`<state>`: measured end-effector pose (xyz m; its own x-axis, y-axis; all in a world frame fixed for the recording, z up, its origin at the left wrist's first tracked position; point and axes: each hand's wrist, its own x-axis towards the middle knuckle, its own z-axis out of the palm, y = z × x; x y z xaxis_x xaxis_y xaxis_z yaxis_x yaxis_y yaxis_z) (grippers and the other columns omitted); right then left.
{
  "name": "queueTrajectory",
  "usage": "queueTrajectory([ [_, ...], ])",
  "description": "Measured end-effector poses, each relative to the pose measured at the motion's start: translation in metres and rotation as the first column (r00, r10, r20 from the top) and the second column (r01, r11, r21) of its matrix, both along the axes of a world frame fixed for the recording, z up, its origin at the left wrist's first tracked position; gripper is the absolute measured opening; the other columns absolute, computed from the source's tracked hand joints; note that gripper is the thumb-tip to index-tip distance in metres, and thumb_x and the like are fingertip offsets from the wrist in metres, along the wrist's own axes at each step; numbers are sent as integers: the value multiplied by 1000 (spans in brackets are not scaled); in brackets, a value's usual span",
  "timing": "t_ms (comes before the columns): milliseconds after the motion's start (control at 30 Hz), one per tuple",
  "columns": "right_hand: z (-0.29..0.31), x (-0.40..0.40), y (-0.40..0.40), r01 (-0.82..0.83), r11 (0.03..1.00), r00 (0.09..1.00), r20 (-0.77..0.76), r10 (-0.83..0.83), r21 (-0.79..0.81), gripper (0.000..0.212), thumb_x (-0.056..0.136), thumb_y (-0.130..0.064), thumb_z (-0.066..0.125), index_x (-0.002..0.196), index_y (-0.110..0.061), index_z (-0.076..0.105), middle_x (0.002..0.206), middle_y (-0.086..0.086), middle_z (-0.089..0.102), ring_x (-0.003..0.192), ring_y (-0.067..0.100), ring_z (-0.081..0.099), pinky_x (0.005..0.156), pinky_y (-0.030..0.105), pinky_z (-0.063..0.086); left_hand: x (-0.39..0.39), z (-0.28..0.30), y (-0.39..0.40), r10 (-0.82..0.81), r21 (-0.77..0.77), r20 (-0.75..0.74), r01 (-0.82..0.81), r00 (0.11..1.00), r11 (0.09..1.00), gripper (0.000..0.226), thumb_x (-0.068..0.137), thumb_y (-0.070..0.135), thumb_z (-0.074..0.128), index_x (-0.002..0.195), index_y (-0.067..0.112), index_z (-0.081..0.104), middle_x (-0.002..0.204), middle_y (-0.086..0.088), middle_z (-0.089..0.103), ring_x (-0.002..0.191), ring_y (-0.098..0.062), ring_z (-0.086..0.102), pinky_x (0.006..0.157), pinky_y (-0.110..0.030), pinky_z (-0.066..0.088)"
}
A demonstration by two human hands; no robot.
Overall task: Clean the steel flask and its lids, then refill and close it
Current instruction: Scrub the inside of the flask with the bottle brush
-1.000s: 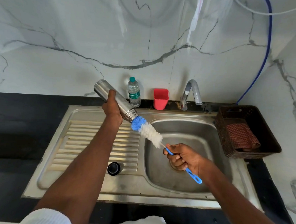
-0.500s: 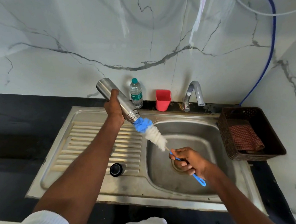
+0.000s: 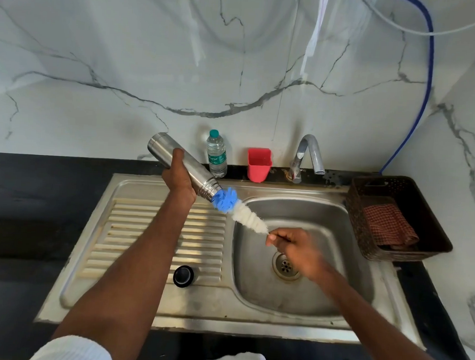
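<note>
My left hand grips the steel flask around its middle, holding it tilted above the sink with its open mouth pointing down and right. A bottle brush with a blue tip and white bristles sits at that mouth, its blue tip just entering. My right hand, blurred, grips the brush's handle right below the bristles; the handle is hidden in my fist. A black lid lies on the ribbed drainboard.
The steel sink has a basin with a drain and a tap behind it. A small water bottle and a red cup stand at the wall. A dark basket holding a checked cloth sits right.
My right hand slid up the brush handle toward the bristles, hiding the blue handle. The brush and flask mouth stay together; the flask has hardly moved.
</note>
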<state>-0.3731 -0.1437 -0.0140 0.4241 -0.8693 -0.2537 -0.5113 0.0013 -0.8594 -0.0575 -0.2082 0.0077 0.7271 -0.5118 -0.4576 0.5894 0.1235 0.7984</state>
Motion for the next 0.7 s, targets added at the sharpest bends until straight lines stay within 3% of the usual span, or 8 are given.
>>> queueTrajectory([
  [100,4,-7,-7,-125,782,967,250,-41,610,23,101,-31,60,89,-15,71,59,-4,34,42,5,21,38,16,16,4,-1,3,-56,-34,-12,56,998,998,36,86,32,78,107,10,59,93,-15,68,73,-33,73,74,-52,65],
  [200,-3,-11,-8,-246,589,935,348,-65,770,27,100,-35,56,98,-11,68,63,-2,32,39,3,24,34,14,21,4,-1,5,-94,-63,-2,94,996,994,38,87,32,77,111,8,60,93,-16,68,71,-32,72,72,-50,66],
  [233,-4,-9,-6,-214,620,942,329,-75,755,29,102,-35,54,100,-9,68,62,0,36,39,5,26,35,15,23,3,0,4,-98,-55,7,99,995,994,38,87,32,77,111,9,60,93,-16,68,71,-32,72,73,-50,66],
  [300,-6,0,5,-70,836,971,230,-68,544,33,106,-38,54,98,-10,69,61,4,54,41,12,34,41,21,28,4,-1,3,-85,-30,27,86,996,996,35,87,31,77,108,11,58,94,-14,69,69,-29,73,74,-49,66],
  [367,-4,7,14,36,999,999,19,-37,15,22,98,-42,67,89,-23,70,67,-7,67,52,11,51,55,29,39,4,-1,2,-49,-20,29,49,998,999,30,88,30,77,104,14,57,96,-11,69,71,-24,73,74,-46,66],
  [467,2,9,22,-91,880,919,-380,-106,-465,15,95,-44,67,92,-29,68,76,-10,69,74,14,61,64,30,44,6,-1,2,-13,-5,21,14,1000,1000,29,88,30,79,102,17,56,99,-9,70,78,-24,73,76,-43,65],
  [533,4,10,23,-88,894,933,-351,-81,-439,17,99,-41,64,89,-28,70,66,-10,64,67,16,59,63,29,45,12,-2,2,-17,-2,21,17,1000,1000,31,86,31,80,103,16,58,98,-9,70,78,-26,74,77,-45,65],
  [700,-1,4,15,-44,999,999,-19,44,7,36,103,-22,62,68,-22,70,49,-6,48,46,9,41,52,26,35,22,-13,8,-66,-50,9,66,998,997,54,84,34,78,125,4,60,96,-16,72,75,-33,75,74,-52,65],
])
